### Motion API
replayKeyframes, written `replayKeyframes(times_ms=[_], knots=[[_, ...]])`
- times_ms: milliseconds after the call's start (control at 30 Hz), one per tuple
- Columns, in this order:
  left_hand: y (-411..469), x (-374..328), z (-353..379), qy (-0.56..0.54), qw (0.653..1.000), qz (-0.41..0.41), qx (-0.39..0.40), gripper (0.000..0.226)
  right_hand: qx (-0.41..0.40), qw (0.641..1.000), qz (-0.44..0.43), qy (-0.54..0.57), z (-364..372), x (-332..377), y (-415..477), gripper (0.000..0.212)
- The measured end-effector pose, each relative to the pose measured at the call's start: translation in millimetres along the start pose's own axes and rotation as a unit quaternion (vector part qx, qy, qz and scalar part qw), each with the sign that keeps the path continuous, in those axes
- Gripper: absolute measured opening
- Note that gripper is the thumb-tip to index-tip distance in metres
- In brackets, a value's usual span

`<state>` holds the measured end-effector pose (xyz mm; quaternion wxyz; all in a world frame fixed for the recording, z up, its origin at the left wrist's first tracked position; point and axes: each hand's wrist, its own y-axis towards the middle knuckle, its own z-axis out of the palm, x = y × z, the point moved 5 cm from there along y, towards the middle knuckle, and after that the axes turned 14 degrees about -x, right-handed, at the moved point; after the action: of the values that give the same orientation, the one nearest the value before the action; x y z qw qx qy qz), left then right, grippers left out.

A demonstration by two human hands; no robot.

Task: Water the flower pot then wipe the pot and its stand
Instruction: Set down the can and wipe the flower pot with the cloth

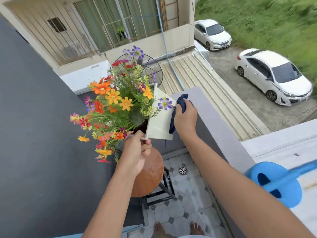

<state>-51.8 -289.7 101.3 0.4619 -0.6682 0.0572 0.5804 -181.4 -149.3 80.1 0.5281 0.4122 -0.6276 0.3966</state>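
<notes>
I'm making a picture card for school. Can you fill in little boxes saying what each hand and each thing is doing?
left hand: grips the corner of the square white flower pot, lifted and tilted
right hand: presses a dark blue cloth on the pot's side
round wooden stool: below the pot, top looks wet
blue plastic watering can: on the ledge, right

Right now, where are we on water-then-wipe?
Watering looks done: the blue watering can sits set aside on the ledge, and the stool top shows wet patches. In hand: the left hand holds the white pot tilted off the stool while the right hand presses a dark blue cloth against its side. Left: wiping the stool.
</notes>
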Motion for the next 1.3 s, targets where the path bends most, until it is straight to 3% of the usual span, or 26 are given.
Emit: replayKeyframes(times_ms=[100, 200, 467, 633, 733, 833, 933, 1133, 1300], knots=[[-4.1, -3.0, 9.3, 0.025, 0.999, 0.026, -0.019, 0.029, -0.002, 0.998, -0.061, -0.019, -5.5, 24.3, -1.7, 0.042], [-3.6, -0.4, 16.1, 0.058, 0.997, 0.049, -0.032, 0.030, 0.022, 0.996, -0.084, 0.017, -5.0, 36.6, -10.8, 0.041], [17.2, -8.7, 13.9, -0.029, 0.999, 0.017, -0.017, 0.027, 0.135, 0.968, -0.211, 0.020, -11.4, 17.7, -94.9, 0.038], [13.4, -2.9, 10.6, -0.002, 1.000, 0.014, -0.023, 0.029, 0.114, 0.988, -0.104, -0.006, -11.8, -20.9, -85.7, 0.034], [10.7, -0.9, 12.9, 0.010, 0.999, 0.032, -0.029, 0.032, 0.083, 0.994, -0.072, 0.006, -6.5, -10.1, -66.4, 0.012], [10.9, -3.4, 13.9, 0.048, 0.996, 0.059, -0.052, 0.029, 0.044, 0.992, -0.111, 0.043, -9.0, 16.2, -61.2, 0.035], [16.5, -3.6, 11.4, 0.070, 0.994, 0.069, -0.057, 0.016, 0.063, 0.980, -0.155, 0.105, -14.3, 34.0, -74.5, 0.024], [25.0, 0.1, -3.9, 0.129, 0.990, 0.056, -0.022, 0.008, 0.050, 0.986, -0.146, 0.061, -27.1, 31.3, -36.5, 0.039], [29.6, -11.2, -22.9, 0.198, 0.978, 0.066, 0.009, 0.012, 0.155, 0.978, -0.139, 0.034, -35.7, 53.5, 9.2, 0.026]])
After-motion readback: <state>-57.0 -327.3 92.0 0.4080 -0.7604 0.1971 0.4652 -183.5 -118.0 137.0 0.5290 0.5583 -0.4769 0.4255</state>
